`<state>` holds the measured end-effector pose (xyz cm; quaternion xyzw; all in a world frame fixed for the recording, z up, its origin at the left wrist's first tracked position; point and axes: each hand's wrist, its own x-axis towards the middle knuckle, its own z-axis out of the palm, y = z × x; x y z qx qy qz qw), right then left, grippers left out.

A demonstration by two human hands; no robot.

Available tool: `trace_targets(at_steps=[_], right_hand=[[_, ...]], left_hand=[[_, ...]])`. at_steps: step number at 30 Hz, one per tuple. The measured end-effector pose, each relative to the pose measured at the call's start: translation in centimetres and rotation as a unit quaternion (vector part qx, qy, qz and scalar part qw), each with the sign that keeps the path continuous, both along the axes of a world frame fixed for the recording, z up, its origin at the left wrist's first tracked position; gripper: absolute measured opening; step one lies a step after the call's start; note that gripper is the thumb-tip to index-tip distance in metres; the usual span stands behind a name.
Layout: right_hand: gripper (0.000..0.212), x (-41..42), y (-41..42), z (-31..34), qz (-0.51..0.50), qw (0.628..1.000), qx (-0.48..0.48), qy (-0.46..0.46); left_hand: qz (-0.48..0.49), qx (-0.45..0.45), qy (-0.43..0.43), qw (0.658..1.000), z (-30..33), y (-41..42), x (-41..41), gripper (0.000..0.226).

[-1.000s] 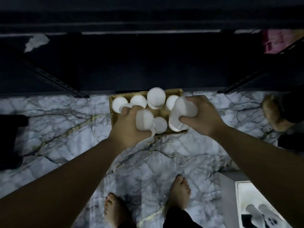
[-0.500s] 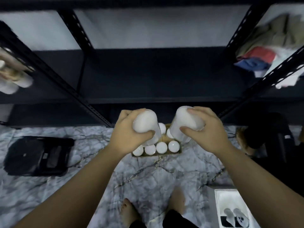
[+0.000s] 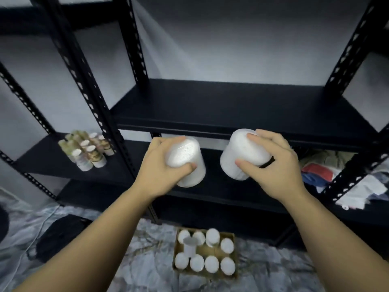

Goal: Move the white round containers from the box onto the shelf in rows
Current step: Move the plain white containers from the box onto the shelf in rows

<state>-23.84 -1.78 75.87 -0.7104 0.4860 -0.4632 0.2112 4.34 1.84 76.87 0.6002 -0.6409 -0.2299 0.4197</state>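
Below, the cardboard box (image 3: 231,236) on the marble floor (image 3: 134,268) holds about nine white round containers (image 3: 211,264) — one tipped. My left hand (image 3: 160,167) grips one container (image 3: 187,160), my right hand (image 3: 271,163) grips another (image 3: 242,154), both before the dark shelf (image 3: 231,106). Contents I cannot tell; left-shelf bottles (image 3: 88,151) are blurred.

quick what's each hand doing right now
Left hand: holding a white round container, fingers curled round it.
Right hand: holding another white container, same way.
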Motion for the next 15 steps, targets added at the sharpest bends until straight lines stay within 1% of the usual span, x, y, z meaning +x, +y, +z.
trace_targets(at_steps=[6,15], right_hand=[[0.058,2.8,-3.2,3.7,0.014,1.000,-0.013,0.000],[0.057,10.2,-11.7,5.1,0.025,0.999,-0.017,0.022]], left_hand=[[0.040,-0.040,0.004,0.998,4.4,-2.1,1.9,0.058],[0.089,-0.070,-0.011,0.994,5.3,-10.3,7.4,0.056]])
